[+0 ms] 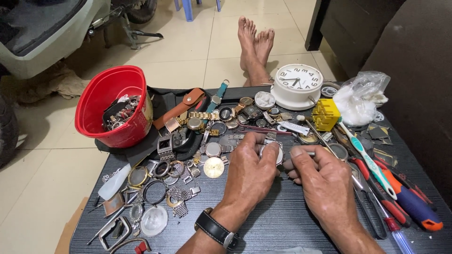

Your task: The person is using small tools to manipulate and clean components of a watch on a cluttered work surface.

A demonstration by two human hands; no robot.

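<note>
— What's that in your left hand?
— You're holding a round watch case of polished metal, glossy glass face.
— And the table?
— Dark, matt, finely ribbed. Your red bucket is shiny plastic; the strap beside it looks like smooth brown leather; the bag is crinkled clear plastic.

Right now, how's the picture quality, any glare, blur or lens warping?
Head view: even indoor light, sharp on the left hand, right hand and the round watch case held between them; soft glare on the floor tiles; wide-angle bending at the edges; red bucket crisp; faint shadows under the hands.
</note>
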